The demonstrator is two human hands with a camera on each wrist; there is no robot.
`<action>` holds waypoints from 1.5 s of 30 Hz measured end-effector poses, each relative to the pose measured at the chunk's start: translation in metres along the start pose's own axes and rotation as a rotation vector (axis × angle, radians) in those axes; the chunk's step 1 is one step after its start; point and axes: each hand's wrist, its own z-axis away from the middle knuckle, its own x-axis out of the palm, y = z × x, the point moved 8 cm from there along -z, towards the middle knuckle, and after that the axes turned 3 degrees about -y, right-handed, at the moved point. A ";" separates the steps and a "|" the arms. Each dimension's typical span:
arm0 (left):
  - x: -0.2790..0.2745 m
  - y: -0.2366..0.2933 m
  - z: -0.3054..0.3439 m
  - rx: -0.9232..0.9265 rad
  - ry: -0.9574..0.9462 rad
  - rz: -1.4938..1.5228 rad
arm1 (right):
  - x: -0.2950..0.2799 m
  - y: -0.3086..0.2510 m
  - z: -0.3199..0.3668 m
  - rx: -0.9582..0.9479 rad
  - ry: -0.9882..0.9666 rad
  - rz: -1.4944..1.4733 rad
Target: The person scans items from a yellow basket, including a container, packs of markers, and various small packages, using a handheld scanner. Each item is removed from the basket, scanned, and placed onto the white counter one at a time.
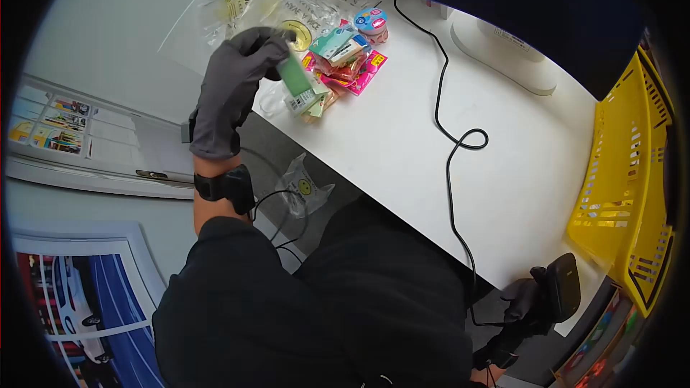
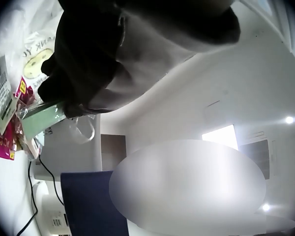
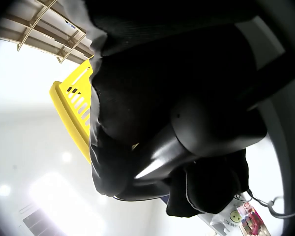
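**Above the near edge of the counter (image 1: 374, 136), toward its left end, one green packet (image 1: 295, 77) hangs from a pinching hand**

At the left, from where I stand, the gloved left hand (image 1: 233, 80) pinches the packet near its upper end. Because the grip is high, the white label at the lower end remains uncovered; this is perhaps why it is held so.

Behind this hand, clear plastic bags (image 1: 316, 0) lie crumpled at the counter's left end. Just beside the packet, a small pile of packets (image 1: 352, 65) and a round tub (image 1: 371, 23) sit close to the near edge, I think so that the left hand can reach them easily.

Further right, a black cable (image 1: 449, 187) crosses the counter in a loop, from near the monitor (image 1: 532, 7) toward the near edge. Its slack probably gives freedom to the right hand (image 1: 519, 298), which grips a dark scanner (image 1: 566, 287) by its handle, low beside the near right corner.

Last, a yellow basket (image 1: 604, 165) stands along the right edge, maybe to keep the middle free for working.
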 end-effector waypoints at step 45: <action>0.061 0.138 0.022 0.920 0.293 0.083 | 0.046 -0.017 -0.004 0.182 -0.298 -0.425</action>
